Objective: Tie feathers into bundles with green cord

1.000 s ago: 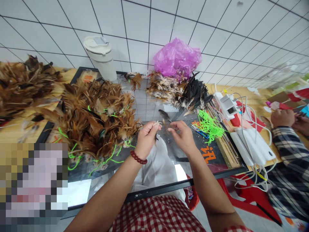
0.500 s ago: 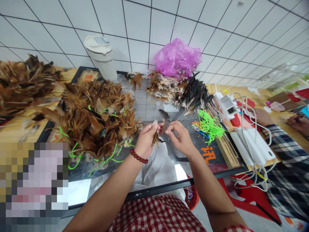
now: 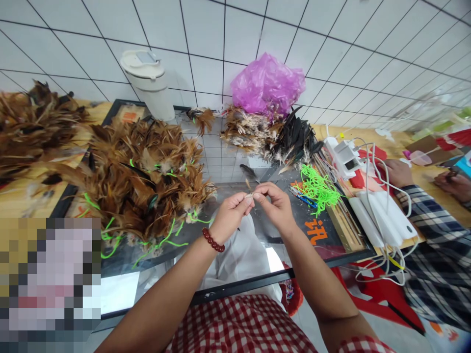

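My left hand (image 3: 232, 212) is closed over a small bunch of feathers (image 3: 248, 185), mostly hidden by the fingers; a brown tip shows above them. My right hand (image 3: 275, 205) pinches at the pale quill ends, its thumb and forefinger meeting the left fingertips. A loose dark feather (image 3: 250, 172) lies just beyond my hands on the glass tabletop (image 3: 217, 169). To the left spreads a big heap of brown feather bunches (image 3: 147, 176), with bright green ties (image 3: 172, 238) among them. Right of my hands is a tangle of green cord (image 3: 319, 189), beside blue-handled snips (image 3: 305, 197).
Behind stand a white lidded tumbler (image 3: 149, 86) and a pink plastic bag (image 3: 268, 83) over pale-based feathers (image 3: 245, 128). Black feathers (image 3: 297, 137) lie next to these. A white power strip (image 3: 344, 157) and cables are at right, near another person's sleeve (image 3: 430, 211).
My right hand has moved left and in, and its fingertips now meet the left ones. The left hand has turned, hiding most of the feathers that showed before. The view has shifted slightly.
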Tool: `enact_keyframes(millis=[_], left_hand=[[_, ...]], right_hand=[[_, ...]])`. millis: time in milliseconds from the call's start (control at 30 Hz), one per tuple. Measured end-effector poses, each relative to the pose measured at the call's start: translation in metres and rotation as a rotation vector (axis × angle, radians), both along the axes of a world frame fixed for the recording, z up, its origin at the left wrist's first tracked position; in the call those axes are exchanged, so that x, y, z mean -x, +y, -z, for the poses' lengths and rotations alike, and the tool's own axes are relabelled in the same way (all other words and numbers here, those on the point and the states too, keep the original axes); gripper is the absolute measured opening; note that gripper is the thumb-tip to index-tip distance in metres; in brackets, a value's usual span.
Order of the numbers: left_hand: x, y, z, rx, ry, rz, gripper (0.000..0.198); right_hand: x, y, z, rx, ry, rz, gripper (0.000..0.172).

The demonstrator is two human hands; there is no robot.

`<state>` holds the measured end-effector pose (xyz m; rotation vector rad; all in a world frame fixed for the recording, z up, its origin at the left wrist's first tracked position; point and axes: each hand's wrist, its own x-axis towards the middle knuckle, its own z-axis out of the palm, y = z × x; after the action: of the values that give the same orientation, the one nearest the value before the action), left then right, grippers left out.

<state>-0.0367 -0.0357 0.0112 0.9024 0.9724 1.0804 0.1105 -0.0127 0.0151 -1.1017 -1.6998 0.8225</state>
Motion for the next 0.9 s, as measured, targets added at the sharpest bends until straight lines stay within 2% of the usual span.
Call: enact_keyframes(millis=[67,133,267,367,433,500,600,667,800,900], left_hand=[[0.001,0.001,0.000,0.018,0.004,-0.050,0.030],[0.002,0.003,0.001,0.065,-0.042,-0.139,0.030],[0.006,0.008,0.004,0.145,-0.162,-0.266,0.030],[0.004,0.009,0.006,0.154,-0.167,-0.342,0.031],[0.000,0.008,0.006,0.153,-0.152,-0.381,0.030],[-0.003,0.006,0.006,0.149,-0.154,-0.383,0.028],[-0.004,0.005,0.005,0.151,-0.220,-0.348,0.026],[-0.001,0.005,0.002,0.192,-0.308,-0.321,0.024],[0.004,0.006,-0.005,0.369,-0.547,-0.201,0.017],[0.006,0.008,-0.008,0.456,-0.691,-0.226,0.015]], right_hand=[[-0.005,0.002,0.002,0.000,0.019,0.132,0.020],[-0.010,0.004,0.004,0.006,-0.084,0.219,0.023],[-0.014,0.008,0.011,-0.026,-0.572,0.211,0.021],[-0.010,0.008,0.014,-0.009,-0.778,0.143,0.011],[-0.008,0.006,0.013,-0.015,-0.761,0.112,0.010],[-0.005,0.003,0.009,-0.078,-0.653,0.078,0.012],[-0.002,-0.002,0.001,-0.184,-0.499,-0.080,0.014],[-0.001,-0.005,-0.002,-0.222,-0.450,-0.160,0.013],[0.000,-0.007,-0.001,-0.274,-0.439,-0.189,0.010],[-0.001,-0.006,0.000,-0.306,-0.426,-0.268,0.008]])
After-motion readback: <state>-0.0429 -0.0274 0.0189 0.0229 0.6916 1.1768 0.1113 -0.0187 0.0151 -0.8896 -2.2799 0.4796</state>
